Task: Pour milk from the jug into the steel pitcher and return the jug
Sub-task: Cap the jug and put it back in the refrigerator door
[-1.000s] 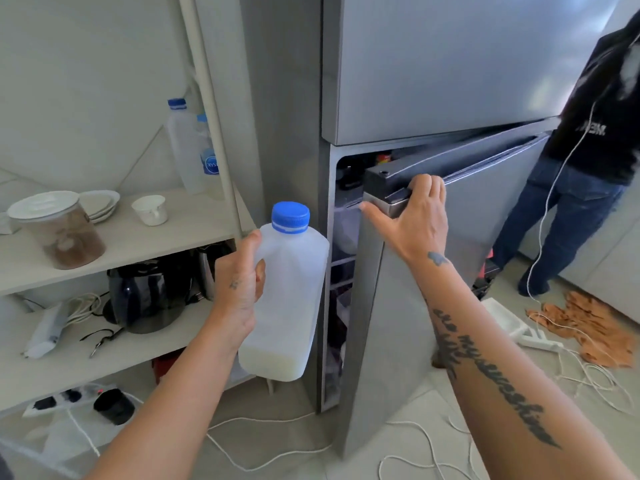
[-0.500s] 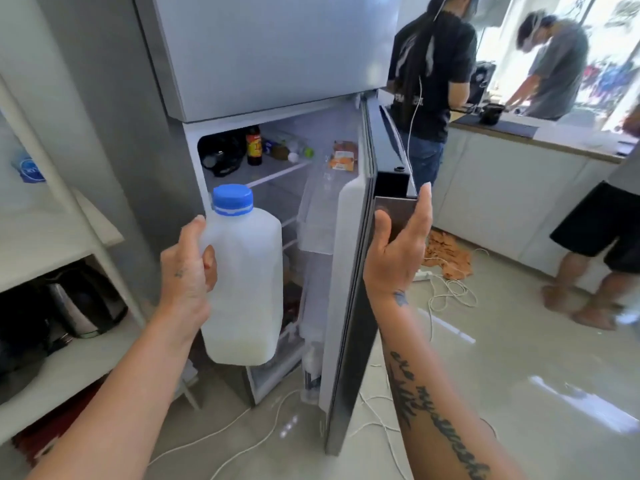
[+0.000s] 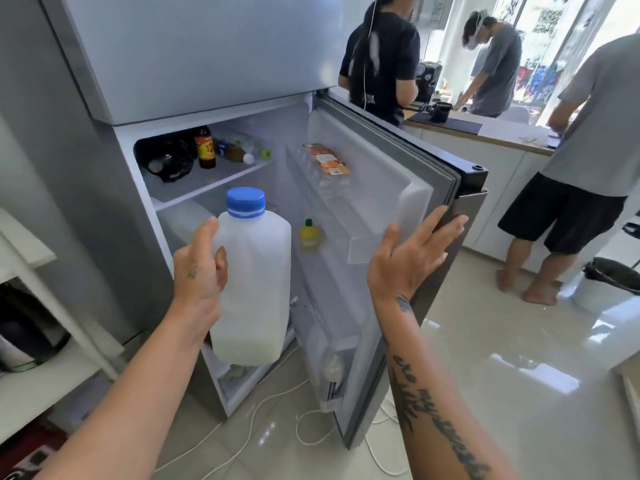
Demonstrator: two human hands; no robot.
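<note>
My left hand grips the translucent milk jug by its handle side. The jug has a blue cap and a little milk at the bottom, and it hangs upright in front of the open fridge compartment. My right hand is spread flat, fingers apart, against the edge of the open fridge door. The steel pitcher is not in view.
Inside the fridge a shelf carries a dark bottle and a black bag; a yellow bottle sits lower. Door bins hold packets. White cables lie on the floor. A shelving unit stands at left. Three people stand by the counter at right.
The fridge door has swung from nearly shut to wide open under my right hand, whose fingers have spread flat. The view has turned right, and the jug is now in front of the compartment.
</note>
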